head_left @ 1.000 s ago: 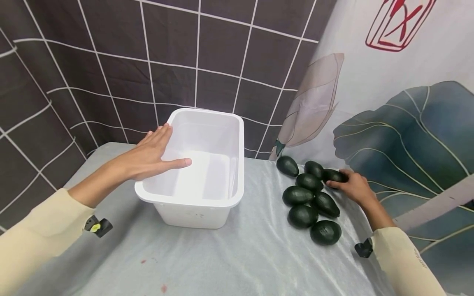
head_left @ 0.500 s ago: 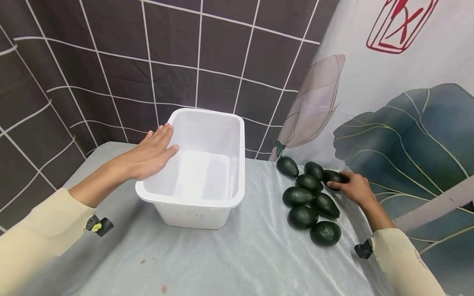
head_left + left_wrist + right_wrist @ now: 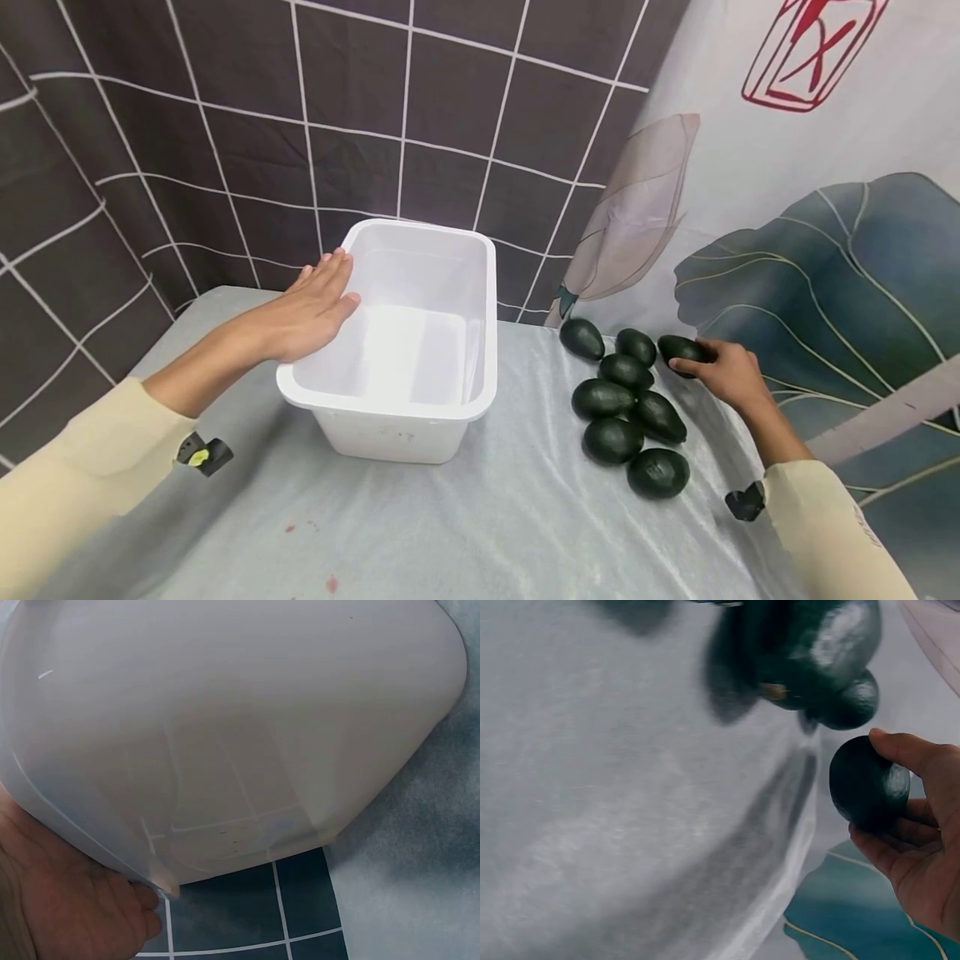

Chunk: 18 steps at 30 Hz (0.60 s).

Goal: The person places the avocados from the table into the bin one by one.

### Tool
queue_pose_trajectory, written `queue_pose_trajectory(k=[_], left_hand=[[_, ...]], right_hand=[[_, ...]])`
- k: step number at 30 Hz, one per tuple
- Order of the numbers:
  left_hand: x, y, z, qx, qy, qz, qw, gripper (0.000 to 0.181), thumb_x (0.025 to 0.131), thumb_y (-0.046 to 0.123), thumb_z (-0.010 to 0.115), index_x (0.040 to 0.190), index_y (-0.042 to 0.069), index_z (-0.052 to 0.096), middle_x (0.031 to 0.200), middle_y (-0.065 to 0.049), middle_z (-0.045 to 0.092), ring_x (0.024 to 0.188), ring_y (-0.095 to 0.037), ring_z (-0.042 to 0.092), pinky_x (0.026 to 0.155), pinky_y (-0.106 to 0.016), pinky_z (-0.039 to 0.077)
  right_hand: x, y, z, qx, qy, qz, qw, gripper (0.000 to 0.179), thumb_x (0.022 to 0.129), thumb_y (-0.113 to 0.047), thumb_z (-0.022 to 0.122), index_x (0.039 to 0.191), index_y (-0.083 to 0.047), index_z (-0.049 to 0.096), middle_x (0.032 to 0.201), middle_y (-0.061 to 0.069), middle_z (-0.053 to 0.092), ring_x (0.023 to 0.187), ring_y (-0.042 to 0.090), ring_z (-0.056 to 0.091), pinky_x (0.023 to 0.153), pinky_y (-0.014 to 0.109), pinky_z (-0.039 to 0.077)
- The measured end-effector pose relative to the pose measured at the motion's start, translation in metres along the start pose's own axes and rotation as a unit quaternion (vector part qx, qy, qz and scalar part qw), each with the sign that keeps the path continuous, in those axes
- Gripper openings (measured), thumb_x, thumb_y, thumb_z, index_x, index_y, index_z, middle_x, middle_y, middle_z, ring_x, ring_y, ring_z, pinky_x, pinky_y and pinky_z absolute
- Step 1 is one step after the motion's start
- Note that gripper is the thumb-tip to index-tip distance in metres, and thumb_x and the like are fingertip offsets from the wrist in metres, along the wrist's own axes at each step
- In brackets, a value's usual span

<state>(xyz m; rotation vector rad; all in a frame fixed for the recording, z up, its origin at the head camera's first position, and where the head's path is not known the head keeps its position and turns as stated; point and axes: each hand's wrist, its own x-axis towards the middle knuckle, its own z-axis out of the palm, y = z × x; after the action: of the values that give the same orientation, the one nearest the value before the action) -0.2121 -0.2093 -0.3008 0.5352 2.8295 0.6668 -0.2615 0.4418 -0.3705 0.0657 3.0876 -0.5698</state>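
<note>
Pinched by a right hand (image 3: 729, 373), a glossy, dark-green avocado (image 3: 685, 347) has shifted away from seven other avocados (image 3: 602, 398), clustered just left of the grip; the right wrist view alone shows a brown spot (image 3: 774, 691) on one. Farther left, a left hand (image 3: 311, 314) rests straight-fingered on the rim of a smooth white tub (image 3: 397, 437) on creased gray cloth (image 3: 525, 517)

Legible text: none | red mark (image 3: 819, 54) on white backdrop (image 3: 720, 75) (unreadable) | sleeve print (image 3: 867, 528): too small

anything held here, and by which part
The right hand holds an avocado by opposite sides, between thumb and fingers; the left hand only touches the tub.
</note>
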Motion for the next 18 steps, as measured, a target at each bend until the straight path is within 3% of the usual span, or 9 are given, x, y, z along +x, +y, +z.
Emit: queue_pose_trajectory(k=[9, 18], left_hand=[[0.001, 0.000, 0.001, -0.002, -0.001, -0.001, 1.0000, 0.079, 0.122, 0.039, 0.022, 0.175, -0.009, -0.010, 0.186, -0.025, -0.023, 0.175, -0.048, -0.021, 0.142, -0.068, -0.009], [0.002, 0.000, 0.000, 0.005, 0.000, 0.003, 1.0000, 0.078, 0.122, 0.037, 0.023, 0.175, -0.010, -0.009, 0.186, -0.026, -0.022, 0.174, -0.049, -0.020, 0.142, -0.069, -0.009]], right_hand=[[0.001, -0.012, -0.020, 0.002, 0.032, -0.021, 0.9993, 0.089, 0.107, -0.054, 0.075, 0.162, 0.011, 0.050, 0.151, 0.044, 0.060, 0.130, 0.061, 0.062, 0.097, 0.072, 0.056], [0.004, -0.035, -0.033, 0.010, 0.047, -0.044, 0.9979, 0.091, 0.105, -0.054, 0.078, 0.164, 0.009, 0.050, 0.150, 0.043, 0.062, 0.131, 0.058, 0.064, 0.099, 0.071, 0.056]])
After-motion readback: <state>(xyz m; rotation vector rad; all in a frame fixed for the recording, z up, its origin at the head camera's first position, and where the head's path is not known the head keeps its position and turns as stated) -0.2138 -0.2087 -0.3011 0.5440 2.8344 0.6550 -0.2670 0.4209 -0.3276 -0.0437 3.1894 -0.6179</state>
